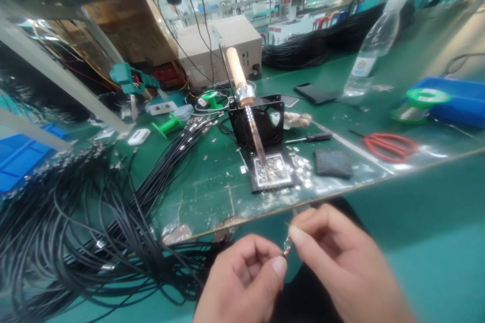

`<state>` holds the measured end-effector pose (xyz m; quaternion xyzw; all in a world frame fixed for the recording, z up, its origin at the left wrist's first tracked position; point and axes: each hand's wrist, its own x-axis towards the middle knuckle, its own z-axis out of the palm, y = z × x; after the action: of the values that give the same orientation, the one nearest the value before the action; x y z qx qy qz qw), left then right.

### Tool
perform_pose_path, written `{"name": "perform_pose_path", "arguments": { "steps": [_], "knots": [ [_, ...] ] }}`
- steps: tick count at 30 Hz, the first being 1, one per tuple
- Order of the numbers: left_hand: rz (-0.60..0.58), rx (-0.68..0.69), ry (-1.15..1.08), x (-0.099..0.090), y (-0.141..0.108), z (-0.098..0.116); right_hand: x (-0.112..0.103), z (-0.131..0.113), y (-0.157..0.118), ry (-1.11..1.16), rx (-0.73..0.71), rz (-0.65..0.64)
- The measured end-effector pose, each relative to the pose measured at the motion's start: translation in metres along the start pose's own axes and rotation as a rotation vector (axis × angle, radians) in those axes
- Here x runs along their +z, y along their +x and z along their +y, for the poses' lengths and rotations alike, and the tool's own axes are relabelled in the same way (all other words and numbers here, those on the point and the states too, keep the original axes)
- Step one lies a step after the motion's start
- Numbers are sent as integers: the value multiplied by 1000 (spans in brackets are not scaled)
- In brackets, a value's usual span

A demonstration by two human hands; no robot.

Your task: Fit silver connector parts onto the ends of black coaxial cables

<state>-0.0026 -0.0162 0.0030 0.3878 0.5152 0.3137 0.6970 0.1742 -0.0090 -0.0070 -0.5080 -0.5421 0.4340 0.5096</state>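
Below the table's front edge, my left hand (250, 277) is closed, thumb and forefinger pinching the end of a cable (286, 251). Thin silvery strands and a bit of red show at that end. My right hand (329, 252) is closed too, its fingertips pinching the fine wire strands just above. Blur hides the finer detail. Beyond the hands, a wooden-handled soldering iron (254, 128) leans on a black fan-like frame (278, 121). Its tip points down into a small tray (291, 177) of silvery metal.
Bundled black cables (125, 222) fill the left. Rightward lie a dark block (333, 163), a screwdriver (318, 137), red-handled scissors (390, 147), a solder spool (420, 103) and a blue bin (458, 101). Farther back are a phone (314, 93), a bottle (373, 50) and a beige box (227, 50).
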Motion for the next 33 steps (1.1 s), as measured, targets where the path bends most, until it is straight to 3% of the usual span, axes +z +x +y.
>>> {"name": "perform_pose_path", "arguments": {
  "steps": [14, 28, 33],
  "knots": [
    [-19, 4, 20, -3, -6, -7, 6, -8, 2, 53, 27, 46],
    [-22, -9, 26, -3, -3, -9, 5, -5, 4, 65, 137, -9],
    [25, 3, 226, -3, 1, -16, -9, 0, 2, -52, 160, 32]
  ]
}}
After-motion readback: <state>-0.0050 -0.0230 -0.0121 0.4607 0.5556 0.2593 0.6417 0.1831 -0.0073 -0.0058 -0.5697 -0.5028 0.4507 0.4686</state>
